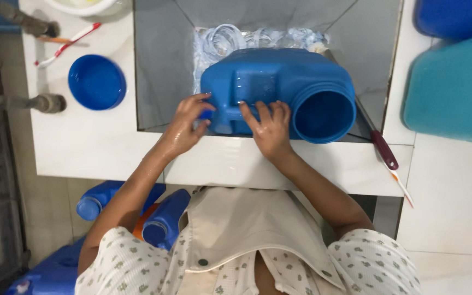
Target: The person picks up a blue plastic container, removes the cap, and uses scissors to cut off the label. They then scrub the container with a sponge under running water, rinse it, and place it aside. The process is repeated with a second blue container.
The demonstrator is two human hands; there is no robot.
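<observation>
White glossy tiles make up the tabletop (pixel 99 147), which surrounds a sunken grey stone sink (pixel 159 65) with sloping, matt walls. On the far right lie a large teal plastic block (pixel 454 93) with rounded corners and, above it, the edge of a dark blue container (pixel 454 16).

Lying on its side in the sink is a big blue jerrycan (pixel 279 82), smooth moulded plastic, wet, with its wide round mouth (pixel 323 116) turned toward the near right. Crumpled clear plastic wrap (pixel 247 38) sits behind it against the sink's far wall.

Below the tabletop edge, on the floor at left, stand two more blue bottles (pixel 165 221) beside something orange, and a further blue container in the corner.

On the tabletop at left rests a round blue lid (pixel 96 82), shallow and glossy. A white bowl's rim (pixel 86 6) shows at the top.

The left hand (pixel 184 123) curls around the jerrycan's moulded handle, fingers closed on it. The right hand (pixel 269 125) lies flat and spread on the jerrycan's side, pressing rather than gripping.

A maroon-handled brush (pixel 383 150) lies at the sink's right corner, and a red-and-white toothbrush (pixel 66 45) lies upper left.
</observation>
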